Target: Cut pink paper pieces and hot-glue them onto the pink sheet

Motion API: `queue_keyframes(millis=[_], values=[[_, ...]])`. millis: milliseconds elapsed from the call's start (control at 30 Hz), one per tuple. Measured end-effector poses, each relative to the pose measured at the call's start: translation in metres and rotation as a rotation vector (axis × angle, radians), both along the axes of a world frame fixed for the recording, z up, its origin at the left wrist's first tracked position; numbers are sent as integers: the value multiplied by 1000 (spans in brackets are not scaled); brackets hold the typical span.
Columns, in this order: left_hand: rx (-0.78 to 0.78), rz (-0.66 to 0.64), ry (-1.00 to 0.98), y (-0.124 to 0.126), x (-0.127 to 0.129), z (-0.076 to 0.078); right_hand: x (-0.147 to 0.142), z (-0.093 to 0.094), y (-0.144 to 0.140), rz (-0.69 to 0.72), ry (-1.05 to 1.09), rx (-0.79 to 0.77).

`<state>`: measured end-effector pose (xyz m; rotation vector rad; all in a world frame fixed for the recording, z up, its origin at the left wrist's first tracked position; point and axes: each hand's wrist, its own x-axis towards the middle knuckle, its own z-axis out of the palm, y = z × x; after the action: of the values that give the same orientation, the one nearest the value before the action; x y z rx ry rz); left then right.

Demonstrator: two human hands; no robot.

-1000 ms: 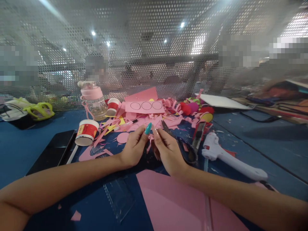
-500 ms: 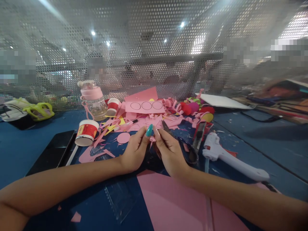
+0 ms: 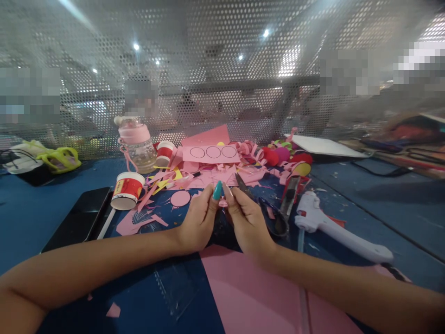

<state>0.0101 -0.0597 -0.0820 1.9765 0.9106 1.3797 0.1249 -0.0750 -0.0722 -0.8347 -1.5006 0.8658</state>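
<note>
Left hand: [image 3: 200, 220] fingers curled, thumb closed in a pinch near the other thumb.
Right hand: [image 3: 250, 220] mirrors it, thumb and fingers pressed together; fingertips partly hidden.
Small pink piece: [image 3: 222, 203] held between the two sets of fingertips, above the desk [image 3: 146, 306]; mostly covered, so its shape cannot be told.
Crease or tear risk: likely if the thumbs press or pull unevenly, should it be thin paper.
Drop risk: a slackened pinch could lose it against the like-coloured pink scraps [image 3: 232, 174] beyond.
Scissors: [image 3: 247, 189] just beside the right hand; a sideways move could knock them.
Pink sheet: [image 3: 250, 287] under the right forearm; a dragged arm might shift or crumple it.
</note>
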Motion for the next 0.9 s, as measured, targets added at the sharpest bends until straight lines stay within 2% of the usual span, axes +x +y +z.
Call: queue_keyframes(millis=[133,400,567,667,767,900], values=[[52,38,32,-1,-1,0,0,0,0,10,8,-1],[71,26,49,4,-2,-2,1,-2,3,34,9,1],[316,223,161,8,-5,3,5,-2,4,-167,-115,65],[411,260,239,6,-6,6,6,-1,1,-150,-195,123],[379,191,231,5,-6,6,6,1,-1,-137,-247,165],[111,-60,-10,9,-7,1,4,3,-1,-169,-274,164]])
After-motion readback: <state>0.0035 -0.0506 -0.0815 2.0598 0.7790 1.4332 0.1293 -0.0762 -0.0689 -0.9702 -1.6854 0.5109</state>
